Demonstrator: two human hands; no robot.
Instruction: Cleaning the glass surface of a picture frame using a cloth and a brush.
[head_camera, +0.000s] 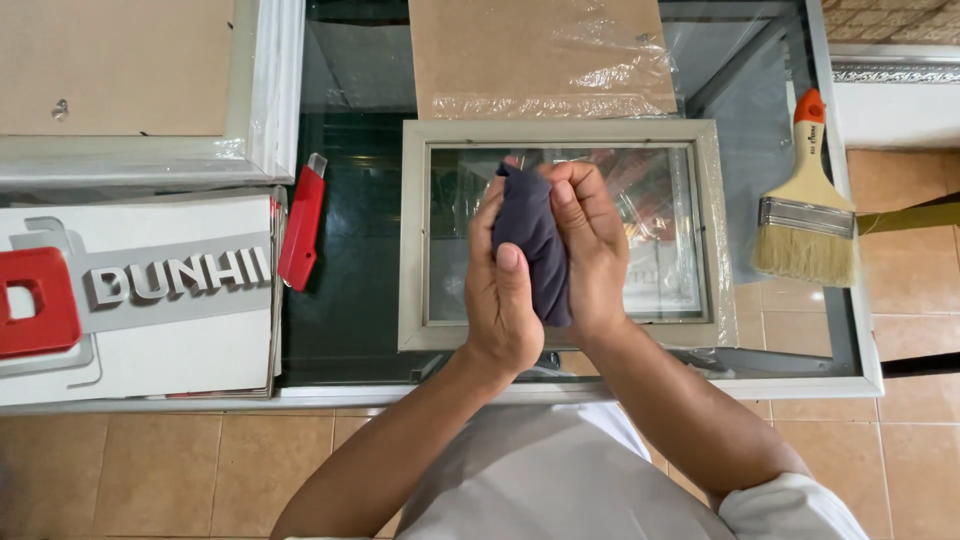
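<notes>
A dark grey cloth (533, 240) is bunched between my two hands above a pale picture frame (412, 240) that lies flat on a glass table. My left hand (503, 305) grips the cloth from the left, thumb pressed on it. My right hand (590, 245) closes on it from the right, fingers curled over the top. The frame's glass pane (655, 235) shows under my hands, with clear plastic wrap still around the frame's edges.
A red utility knife (301, 227) lies left of the frame. A wide paintbrush (806, 205) with an orange-tipped handle rests at the right. A brown backing board (535, 55) in plastic lies behind. White boards (140, 300) and another frame (265, 90) are at the left.
</notes>
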